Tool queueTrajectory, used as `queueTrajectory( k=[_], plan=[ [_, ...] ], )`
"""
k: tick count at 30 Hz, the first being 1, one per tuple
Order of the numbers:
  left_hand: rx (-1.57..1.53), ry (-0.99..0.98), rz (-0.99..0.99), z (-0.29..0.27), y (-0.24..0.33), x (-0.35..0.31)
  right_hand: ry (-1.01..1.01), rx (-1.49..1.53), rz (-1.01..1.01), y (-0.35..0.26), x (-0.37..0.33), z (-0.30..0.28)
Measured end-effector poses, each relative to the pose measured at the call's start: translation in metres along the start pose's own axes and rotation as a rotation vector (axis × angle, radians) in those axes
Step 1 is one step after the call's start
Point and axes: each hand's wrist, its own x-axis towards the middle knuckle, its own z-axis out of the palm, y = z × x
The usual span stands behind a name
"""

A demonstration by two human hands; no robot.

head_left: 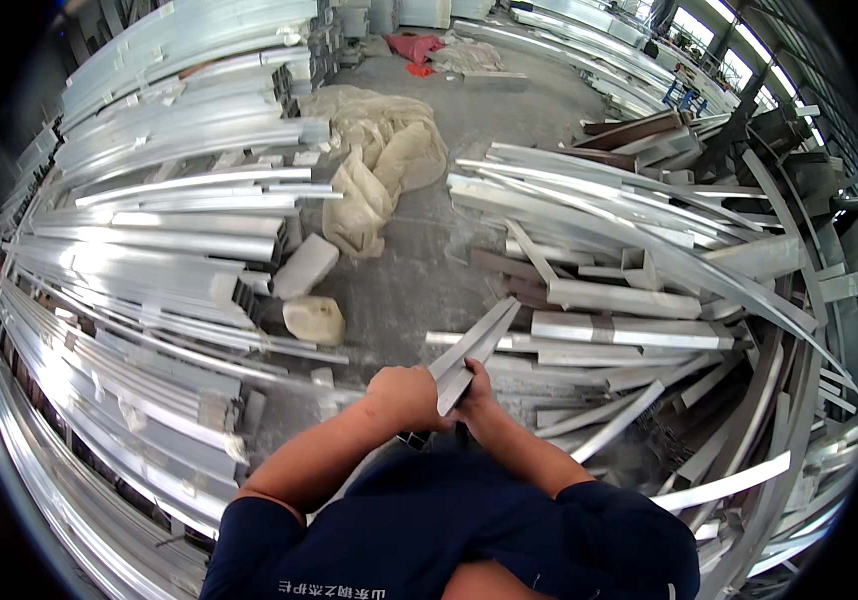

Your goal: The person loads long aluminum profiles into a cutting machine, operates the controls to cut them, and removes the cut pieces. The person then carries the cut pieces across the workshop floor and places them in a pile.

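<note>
**Hands clamped on a short aluminium offcut, mid-floor**

Hands were together low in the middle of the view, over the concrete floor (469, 130). The left hand (406, 396) was clenched into a fist around the near end of a short aluminium profile piece (473, 350), knuckles up. The right hand (476, 395) sat tight against it, fingers wrapped on the same end from the other side. So both hands were grasping 1 piece, and it angled up and away to the right, its far tip reaching over the nearest bar of the right-hand scrap pile (629, 300).

That pile was a jumble: flat strips, angle sections and long curved lengths crossing each other, running to the floor's right edge. Along the floor's left edge lay the stacked long profiles (149, 250), far tidier, bundle on bundle in parallel rows, bright with glare.

Between the 2 heaps the bare strip of floor ran away from the person. On it, close to the left stack, sat a pale rounded sack (314, 320) and, just beyond it, a whitish block (304, 265). Further back sprawled a crumpled beige sheet (384, 150), and at the floor's far end a red cloth (414, 48). Dark blue sleeves (449, 530) filled the lower edge.
</note>
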Motion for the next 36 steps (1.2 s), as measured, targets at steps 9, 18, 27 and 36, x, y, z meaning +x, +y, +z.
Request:
queueTrajectory(
  k=[9,18,27,36],
  plan=[
    [0.014,-0.064,-0.081,-0.166,-0.108,0.19,0.015,0.014,0.131,-0.118,0.213,0.123],
    [0.091,-0.003,-0.152,-0.327,-0.229,0.424,-0.057,0.003,0.295,-0.271,0.417,0.301],
    [0.088,0.029,-0.193,-0.514,-0.274,0.603,-0.11,0.059,0.166,-0.447,0.591,0.43],
    [0.138,-0.065,0.056,-0.721,-0.345,0.849,0.06,0.18,0.056,-0.651,0.786,0.52]
  ],
)
